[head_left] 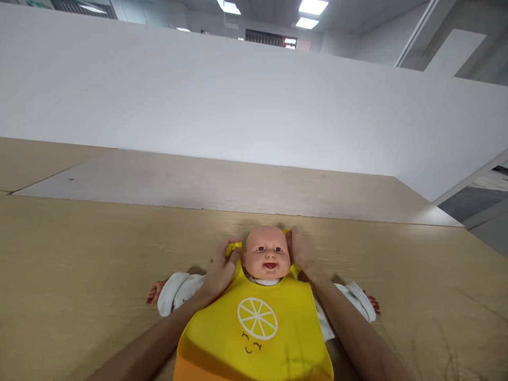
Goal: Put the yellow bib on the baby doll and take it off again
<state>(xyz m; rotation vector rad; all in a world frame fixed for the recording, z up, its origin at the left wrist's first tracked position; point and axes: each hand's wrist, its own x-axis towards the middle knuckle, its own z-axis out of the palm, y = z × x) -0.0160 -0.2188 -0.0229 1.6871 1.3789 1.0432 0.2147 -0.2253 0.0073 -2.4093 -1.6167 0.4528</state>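
A baby doll (266,254) in white clothes lies face up on the wooden table, arms spread to both sides. Over its chest is a yellow bib (216,323) with a white citrus slice and a small smiling face printed on it; an orange part shows at the lower edge. My left hand (220,270) is closed on one neck strap of the bib, beside the doll's head. On the head's other side, my right hand (299,248) is closed around the opposite strap, whose yellow tip peeks out above the fingers. The back of the doll's neck is hidden.
The light wooden table (99,238) extends to both sides, with a paler board (238,182) along its far side. Behind it rises a white partition (246,100). The table's right edge slants away at the far right.
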